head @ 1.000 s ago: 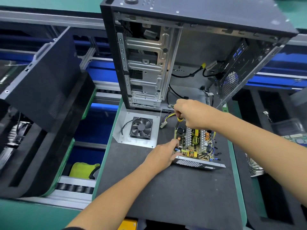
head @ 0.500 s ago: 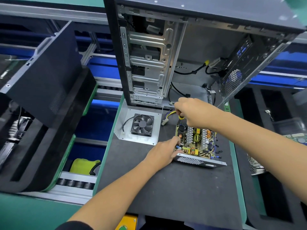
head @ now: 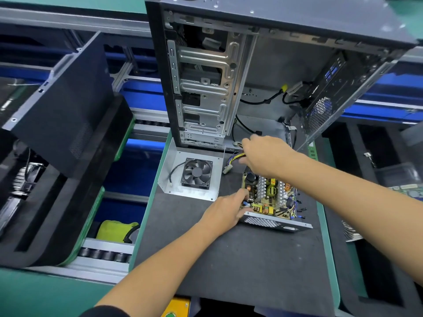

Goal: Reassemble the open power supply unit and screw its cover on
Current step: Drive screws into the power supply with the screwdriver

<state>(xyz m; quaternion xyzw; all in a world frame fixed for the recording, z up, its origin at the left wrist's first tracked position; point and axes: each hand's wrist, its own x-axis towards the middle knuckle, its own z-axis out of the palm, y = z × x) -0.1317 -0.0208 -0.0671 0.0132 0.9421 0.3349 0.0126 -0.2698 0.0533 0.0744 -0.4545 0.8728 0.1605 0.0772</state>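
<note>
The open power supply unit (head: 271, 199), a shallow grey metal tray with a crowded yellow-green circuit board and a perforated front wall, sits on the dark foam work mat (head: 229, 259) at about two o'clock from the mat's middle. The left hand (head: 225, 211) grips the unit's near-left corner: the thumb curls against the perforated wall and the fingers reach onto the board's left edge. The right hand (head: 266, 156) hangs over the unit's far end at twelve o'clock, fingers curled round the bundle of yellow, black and purple wires (head: 235, 156) that leaves the unit there; the fingertips themselves are hidden under the hand. The bundle ends in a pale plastic connector (head: 226, 169) lying on the mat just left of the unit. At nine o'clock from the unit lies its bent silver sheet-metal cover (head: 176, 163), inside up, with a black square fan (head: 196, 172) fixed on it. Behind both stands a black open-sided computer tower case (head: 251, 76).
</note>
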